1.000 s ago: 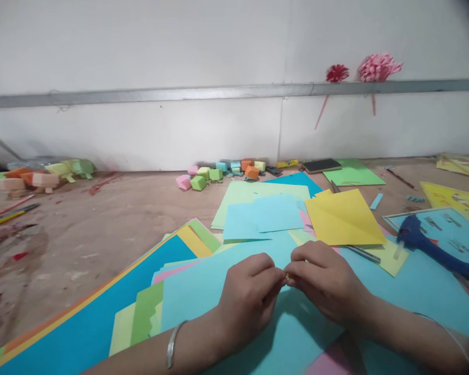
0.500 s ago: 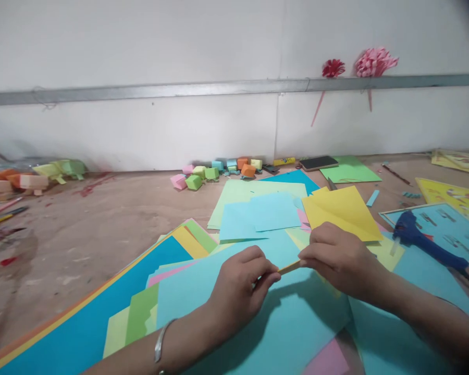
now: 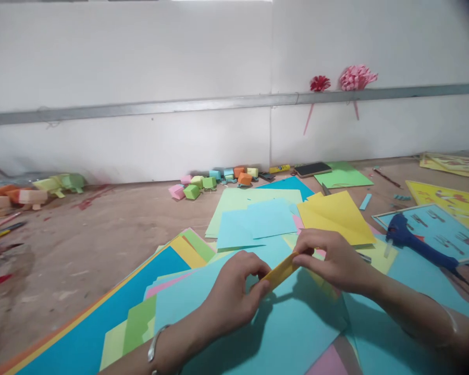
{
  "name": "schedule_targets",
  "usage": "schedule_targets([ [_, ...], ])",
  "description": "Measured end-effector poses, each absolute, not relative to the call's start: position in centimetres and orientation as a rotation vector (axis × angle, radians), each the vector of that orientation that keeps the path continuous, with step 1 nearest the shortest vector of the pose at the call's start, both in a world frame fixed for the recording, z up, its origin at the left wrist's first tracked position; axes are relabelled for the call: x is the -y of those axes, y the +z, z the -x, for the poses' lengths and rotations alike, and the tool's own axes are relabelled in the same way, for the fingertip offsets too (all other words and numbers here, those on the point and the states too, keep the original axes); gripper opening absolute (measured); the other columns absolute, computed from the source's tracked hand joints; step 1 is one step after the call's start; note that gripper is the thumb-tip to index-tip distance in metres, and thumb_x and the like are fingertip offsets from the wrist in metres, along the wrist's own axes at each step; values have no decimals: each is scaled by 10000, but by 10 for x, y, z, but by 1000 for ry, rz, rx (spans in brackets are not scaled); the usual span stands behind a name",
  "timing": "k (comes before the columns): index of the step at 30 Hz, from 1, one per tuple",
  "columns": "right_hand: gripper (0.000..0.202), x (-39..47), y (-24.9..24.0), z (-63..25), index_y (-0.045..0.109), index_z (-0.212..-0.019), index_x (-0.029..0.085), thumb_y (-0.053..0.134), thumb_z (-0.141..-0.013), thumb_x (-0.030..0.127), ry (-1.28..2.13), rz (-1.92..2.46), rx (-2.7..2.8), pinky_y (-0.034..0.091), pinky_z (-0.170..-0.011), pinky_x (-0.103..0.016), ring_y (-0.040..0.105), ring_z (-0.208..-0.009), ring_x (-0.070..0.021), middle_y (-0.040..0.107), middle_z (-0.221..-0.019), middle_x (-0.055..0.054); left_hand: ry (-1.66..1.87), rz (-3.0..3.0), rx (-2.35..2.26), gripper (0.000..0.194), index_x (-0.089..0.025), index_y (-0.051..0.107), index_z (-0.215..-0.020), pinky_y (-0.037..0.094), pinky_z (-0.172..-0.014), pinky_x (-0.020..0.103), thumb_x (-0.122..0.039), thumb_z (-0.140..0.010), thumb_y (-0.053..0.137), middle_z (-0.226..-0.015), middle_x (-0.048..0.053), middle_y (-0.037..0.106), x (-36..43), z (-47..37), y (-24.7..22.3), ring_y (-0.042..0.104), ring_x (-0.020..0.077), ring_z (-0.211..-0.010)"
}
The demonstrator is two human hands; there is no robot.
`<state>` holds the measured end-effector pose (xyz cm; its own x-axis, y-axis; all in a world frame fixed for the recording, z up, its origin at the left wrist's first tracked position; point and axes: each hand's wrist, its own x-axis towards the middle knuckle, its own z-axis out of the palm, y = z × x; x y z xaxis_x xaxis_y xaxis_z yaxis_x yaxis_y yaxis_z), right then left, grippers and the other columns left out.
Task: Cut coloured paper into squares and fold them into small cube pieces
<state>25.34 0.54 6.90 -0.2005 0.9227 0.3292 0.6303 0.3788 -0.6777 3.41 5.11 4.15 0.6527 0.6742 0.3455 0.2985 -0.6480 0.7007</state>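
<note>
Left hand (image 3: pixel 234 289) and right hand (image 3: pixel 328 258) pinch opposite ends of the yellow paper strip (image 3: pixel 281 271) above the light-blue sheet (image 3: pixel 289 333): light, floppy, likely easily creased.

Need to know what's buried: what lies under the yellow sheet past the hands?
Under the yellow sheet show edges of a pink sheet, a dark blue sheet and pale yellow paper. Whatever lies beneath its middle is covered.

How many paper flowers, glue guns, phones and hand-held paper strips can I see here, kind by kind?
Paper flowers on the wall rail: 2
Glue gun: 1
Phone: 1
Yellow paper strip, pinched between left hand and right hand: 1
Total: 5
</note>
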Motion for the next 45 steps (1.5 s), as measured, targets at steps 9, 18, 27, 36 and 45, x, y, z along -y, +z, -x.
schedule_targets([
  [9, 211, 15, 64, -227, 609, -917, 187, 690, -851, 370, 386, 1129, 1901, 468, -637, -259, 571, -710, -141, 642, -792, -24, 1065, -2041, -627, 127, -211, 784, -881, 483, -566, 194, -190, -854, 662, -735, 34, 645, -42, -34, 48, 614, 116, -643],
  [18, 81, 18, 62, -223, 598, -848, 190, 559, -919, 201, 242, 1069, 1936, 438, -593, -239, 553, -662, -130, 624, -715, -13, 1202, -2117, -575, 146, -209, 745, -933, 510, -547, 193, -141, -816, 689, -762, 29, 655, -35, -36, 53, 615, 118, -644],
  [27, 92, 21, 62, -223, 547, -911, 202, 630, -879, 222, 44, 1057, 1854, 485, -645, -275, 564, -749, -163, 609, -807, -38, 1341, -2127, -558, 118, -197, 721, -895, 517, -564, 181, -106, -833, 678, -748, 15, 632, -35, -32, 53, 627, 107, -646],
  [36, 75, 23, 64, -223, 570, -907, 202, 635, -877, 221, 32, 1072, 1812, 487, -615, -271, 559, -733, -163, 590, -789, -33, 1372, -2187, -550, 135, -191, 693, -901, 521, -569, 183, -80, -832, 661, -758, 14, 626, -32, -32, 55, 625, 110, -655],
  [45, 55, 22, 65, -222, 627, -826, 187, 628, -880, 197, 229, 1073, 1848, 455, -589, -234, 565, -674, -129, 607, -716, -15, 1334, -2218, -524, 128, -184, 685, -896, 515, -572, 190, -75, -844, 643, -749, 20, 622, -32, -33, 55, 616, 112, -660],
])
